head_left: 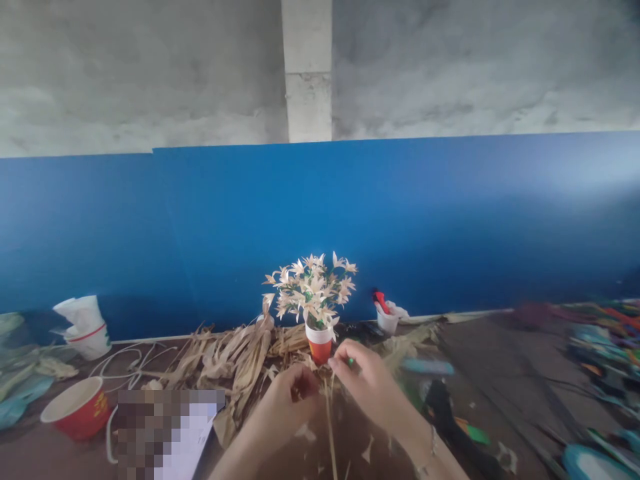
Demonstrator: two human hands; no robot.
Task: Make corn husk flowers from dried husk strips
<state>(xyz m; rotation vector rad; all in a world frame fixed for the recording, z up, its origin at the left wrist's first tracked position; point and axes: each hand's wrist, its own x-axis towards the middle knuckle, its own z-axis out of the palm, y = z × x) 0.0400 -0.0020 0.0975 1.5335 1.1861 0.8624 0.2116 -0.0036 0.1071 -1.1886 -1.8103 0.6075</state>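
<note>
My left hand and my right hand are close together over a dark table. Both are closed in a pinch. Between them runs a thin pale straw stem, which hangs down toward me. My right fingertips also pinch something small and green. Just beyond the hands stands a small orange and white cup holding a bunch of pale straw flowers.
A heap of dried husk strips lies left of the cup. A red paper bowl, stacked white cups and a white cord sit at left. A small white cup with a red tool stands behind. Coloured scraps cover the right side. A blue wall panel backs the table.
</note>
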